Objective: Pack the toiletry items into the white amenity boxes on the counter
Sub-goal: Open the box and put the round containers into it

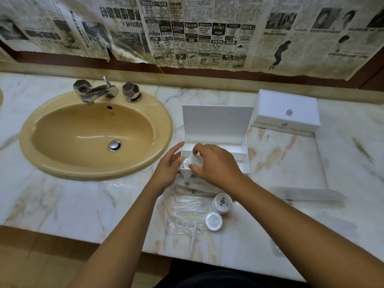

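Fingertips (194, 151) of the right hand (216, 165) pinch a small round white packet (194, 160) over the near-left compartment of the open amenity box (216, 123) at frame centre, while the left hand (169, 169), fingers loosely spread and gripping nothing, steadies the box's left wall. Best done, I judge, by seating the packet flat beside the round one already there, brace kept on. Hard to read: box floor under the right hand, sachets (194, 185) below the wrist, clear-wrapped picks (185, 215); two round packets (222, 203) wait lower centre, closed box (286, 110) upper right.
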Motion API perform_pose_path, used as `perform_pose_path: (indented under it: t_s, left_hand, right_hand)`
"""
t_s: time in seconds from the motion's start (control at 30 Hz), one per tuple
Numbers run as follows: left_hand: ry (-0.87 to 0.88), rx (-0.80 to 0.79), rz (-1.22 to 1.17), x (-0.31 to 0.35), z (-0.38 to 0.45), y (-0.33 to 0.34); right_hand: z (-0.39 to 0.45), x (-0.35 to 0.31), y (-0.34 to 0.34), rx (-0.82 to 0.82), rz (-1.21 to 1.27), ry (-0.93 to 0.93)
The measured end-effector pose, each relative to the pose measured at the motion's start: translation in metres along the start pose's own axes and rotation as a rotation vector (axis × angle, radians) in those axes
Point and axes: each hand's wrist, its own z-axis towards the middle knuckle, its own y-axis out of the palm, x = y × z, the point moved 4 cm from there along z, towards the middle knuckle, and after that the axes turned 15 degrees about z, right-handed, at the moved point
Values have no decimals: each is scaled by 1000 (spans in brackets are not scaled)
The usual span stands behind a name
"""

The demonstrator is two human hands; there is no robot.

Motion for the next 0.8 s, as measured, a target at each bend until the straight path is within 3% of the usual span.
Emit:
perform_pose_path:
  t_s: [0.3,0.8]
  left_hand:
    - [15,-1,17,-5,5,2]
    - [37,-10,-6,-10,6,-1]
  right_hand:
    - [35,11,32,-46,-149,149]
    - [33,19,37,-67,107,216]
